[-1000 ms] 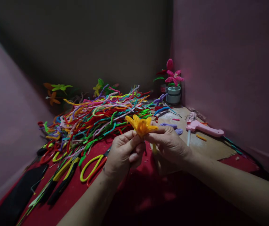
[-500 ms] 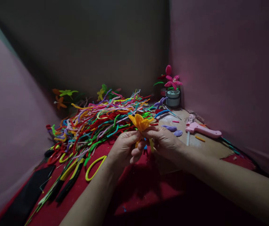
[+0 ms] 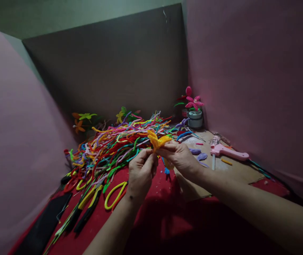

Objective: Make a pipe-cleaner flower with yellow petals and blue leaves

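Note:
An orange pipe-cleaner flower (image 3: 157,141) with upright petals is held between both hands above the red cloth. My left hand (image 3: 143,169) pinches it low, near the base, with the fingers curled in. From the right, my right hand (image 3: 179,157) grips the same flower at the base of its petals, thumb and fingers pressed together. The fingers hide the flower's lower end. Behind it spreads a heap of colourful pipe cleaners (image 3: 119,140). A small blue piece (image 3: 166,171) lies on the cloth under the hands.
A pink hot glue gun (image 3: 229,152) rests on a cardboard sheet (image 3: 243,173), near purple petals (image 3: 201,156). Behind stands a pink flower in a small pot (image 3: 195,119). Yellow-and-black pliers (image 3: 89,209), yellow-handled scissors (image 3: 115,195) and a black flat object (image 3: 44,226) lie left.
The flower has turned and tilted, showing its side. My left hand has rolled over, its back now facing me. The camera view has shifted upward and left.

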